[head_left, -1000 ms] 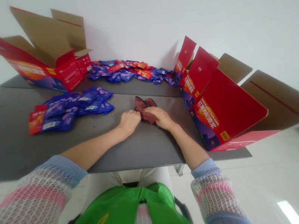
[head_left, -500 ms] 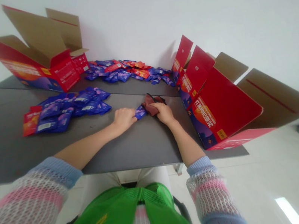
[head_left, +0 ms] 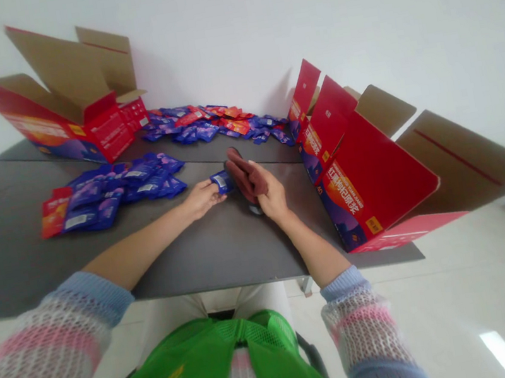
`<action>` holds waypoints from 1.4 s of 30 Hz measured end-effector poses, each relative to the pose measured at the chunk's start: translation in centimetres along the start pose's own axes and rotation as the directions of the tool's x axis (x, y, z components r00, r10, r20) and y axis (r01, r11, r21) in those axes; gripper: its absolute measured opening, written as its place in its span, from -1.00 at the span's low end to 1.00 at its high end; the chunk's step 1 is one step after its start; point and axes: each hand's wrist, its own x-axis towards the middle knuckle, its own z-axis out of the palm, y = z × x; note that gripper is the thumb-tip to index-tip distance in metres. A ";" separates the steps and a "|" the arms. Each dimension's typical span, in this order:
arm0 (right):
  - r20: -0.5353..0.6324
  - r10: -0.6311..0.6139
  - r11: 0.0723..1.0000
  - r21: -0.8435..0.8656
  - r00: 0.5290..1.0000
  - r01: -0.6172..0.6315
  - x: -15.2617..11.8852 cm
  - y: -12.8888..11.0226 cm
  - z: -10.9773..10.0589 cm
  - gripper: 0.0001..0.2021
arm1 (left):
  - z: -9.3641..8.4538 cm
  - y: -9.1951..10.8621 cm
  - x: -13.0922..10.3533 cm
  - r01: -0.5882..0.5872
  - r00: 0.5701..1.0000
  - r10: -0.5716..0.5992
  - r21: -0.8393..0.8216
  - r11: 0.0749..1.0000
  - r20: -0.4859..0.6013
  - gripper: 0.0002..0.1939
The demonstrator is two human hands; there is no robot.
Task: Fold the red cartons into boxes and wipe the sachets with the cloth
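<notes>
Between its fingertips my left hand point(head_left: 202, 199) pinches the end of a small blue sachet point(head_left: 222, 182), just above the table. My right hand point(head_left: 272, 193) is closed around a folded reddish-brown cloth point(head_left: 245, 176) with dark edges. The sachet's far end lies close against the cloth; whether they touch I cannot tell. To the left of my hands is a pile of blue sachets point(head_left: 138, 180), with an orange-red sachet point(head_left: 55, 210) at its left end.
Along the wall runs a long heap of blue and red sachets point(head_left: 204, 123). An open carton point(head_left: 95, 137) stands at the back left of the grey table point(head_left: 186, 257). On the right stand open red cartons point(head_left: 369, 170), their flaps spread outward.
The brown cloth has come off the sachet and been turned, showing more of its folds. My left hand has drawn slightly left, keeping hold of the sachet.
</notes>
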 end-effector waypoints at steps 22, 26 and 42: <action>0.077 0.025 0.996 -0.083 0.997 -0.019 0.5 2.7 0.9 -0.48 | 0.1 1.2 -0.5 0.427 0.878 -0.463 0.241 0.872 0.118 -0.77; 0.003 -0.045 0.998 -0.050 0.999 0.045 0.2 1.7 0.2 -0.52 | -0.2 0.5 -0.1 0.386 0.909 -0.404 0.161 0.908 0.102 -0.80; 0.415 0.043 0.954 -0.287 0.909 0.086 0.3 -0.6 1.4 -0.38 | 1.3 0.0 -1.7 0.208 0.972 -0.211 0.042 0.977 0.106 -0.73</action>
